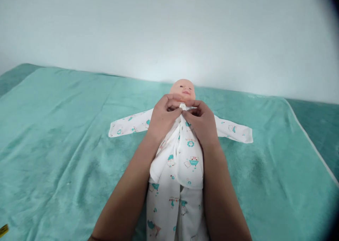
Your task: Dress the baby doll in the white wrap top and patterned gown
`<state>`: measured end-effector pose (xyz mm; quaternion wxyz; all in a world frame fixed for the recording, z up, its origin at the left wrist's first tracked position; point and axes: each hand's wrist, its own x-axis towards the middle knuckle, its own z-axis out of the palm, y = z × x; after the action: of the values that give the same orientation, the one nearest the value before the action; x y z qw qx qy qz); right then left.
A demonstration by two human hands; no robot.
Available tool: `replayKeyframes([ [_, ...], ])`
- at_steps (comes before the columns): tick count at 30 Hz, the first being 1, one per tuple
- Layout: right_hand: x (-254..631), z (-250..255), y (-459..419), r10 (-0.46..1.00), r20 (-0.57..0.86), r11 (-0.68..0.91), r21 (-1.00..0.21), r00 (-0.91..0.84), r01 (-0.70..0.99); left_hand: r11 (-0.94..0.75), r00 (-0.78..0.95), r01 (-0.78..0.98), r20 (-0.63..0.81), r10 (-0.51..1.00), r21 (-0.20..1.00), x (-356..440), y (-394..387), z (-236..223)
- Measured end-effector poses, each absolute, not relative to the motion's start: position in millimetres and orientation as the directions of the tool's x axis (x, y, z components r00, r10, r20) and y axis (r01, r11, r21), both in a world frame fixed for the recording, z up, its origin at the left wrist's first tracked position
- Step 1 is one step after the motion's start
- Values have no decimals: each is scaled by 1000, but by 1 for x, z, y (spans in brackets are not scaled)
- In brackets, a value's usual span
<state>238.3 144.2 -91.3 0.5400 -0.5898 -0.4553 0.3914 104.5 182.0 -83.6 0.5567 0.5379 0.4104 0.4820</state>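
A baby doll (183,86) lies on its back, head away from me, dressed in a white printed baby jacket (191,156) and matching trousers (162,209). Both sleeves stretch out to the sides. At the neck, my left hand (164,113) pinches one edge of the jacket's front opening between thumb and fingers. Close beside it, my right hand (202,119) pinches the other edge at the collar. Below the hands the front panels hang slightly apart. My fingers hide whatever fastener is at the collar.
A green blanket (79,156) with a few creases lies under the doll. Behind it rises a plain white wall (159,29). A small yellow object (4,230) shows at the lower left edge.
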Motion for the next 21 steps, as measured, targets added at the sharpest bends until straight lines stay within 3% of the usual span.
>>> replayKeyframes([
  [8,236,-94,146,932,87,25,-984,352,177,-63,187,-20,66,980,998,104,184,-87],
  [21,235,-95,145,925,295,186,-901,238,391,-149,179,120,126,976,982,104,183,-84],
])
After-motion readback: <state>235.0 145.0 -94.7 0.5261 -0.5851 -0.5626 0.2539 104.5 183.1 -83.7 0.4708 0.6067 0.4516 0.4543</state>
